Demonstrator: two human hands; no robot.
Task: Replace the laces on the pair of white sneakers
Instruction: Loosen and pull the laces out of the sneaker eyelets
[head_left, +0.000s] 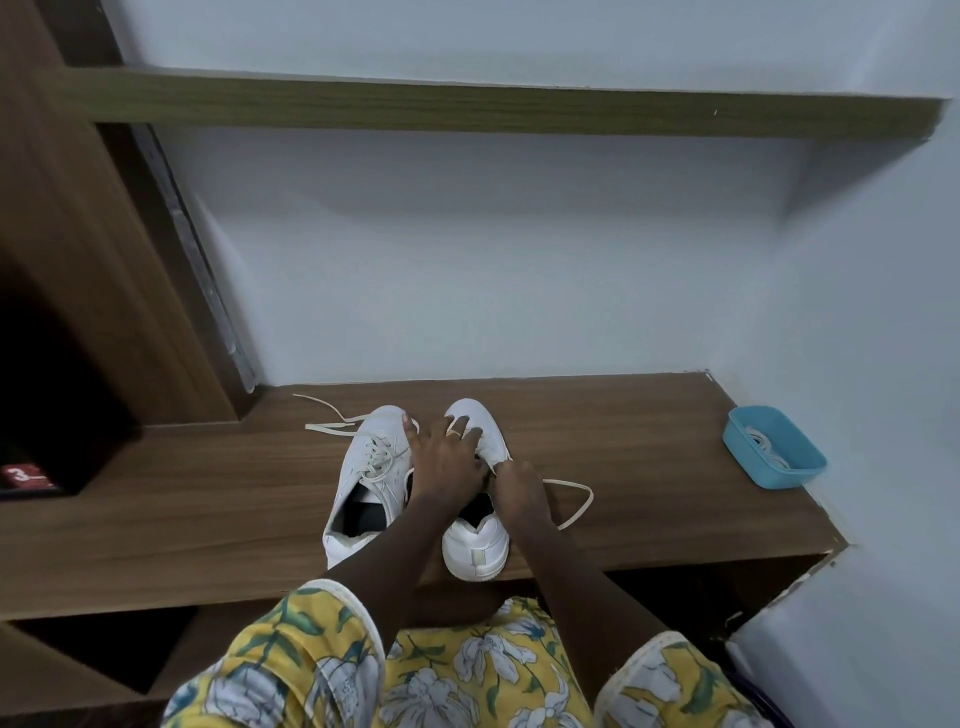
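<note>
1. Two hands meet at centre frame: left hand (447, 457) lies flat, fingers spread, pressing the right-side sneaker (475, 545); right hand (519, 488) curls, seemingly pinching its lace (589, 496).
2. That lace looks light and limp; hold it close to an eyelet while the shoe is pinned.
3. Left-side sneaker (358, 483), just beside it, is laced; blue tray (779, 478) sits at right.

Sneakers (358, 467) white, black lining inside. Lace (582, 506) on the bench (182, 493) cream. Bench brown wood grain. Tub (774, 480) at the bench's right end light blue, white laces (762, 444) inside. Dress (467, 675) yellow, white flowers, green leaves. Wall (493, 260) above the bench pale blue-grey.
</note>
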